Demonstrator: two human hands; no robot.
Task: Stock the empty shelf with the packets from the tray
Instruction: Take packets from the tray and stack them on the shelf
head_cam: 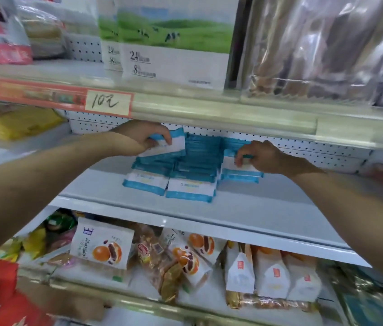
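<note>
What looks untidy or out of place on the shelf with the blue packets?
The blue-and-white packets sit in uneven, overlapping stacks, the front ones angled differently. The left hand grips a tilted packet atop the left stack. Nothing looks spilled or torn.

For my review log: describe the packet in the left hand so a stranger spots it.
Find the white middle shelf under the handwritten price tag. Blue-and-white packets lie stacked there. Yours is the tilted packet above the leftmost stack, the only one in the left hand.
</note>
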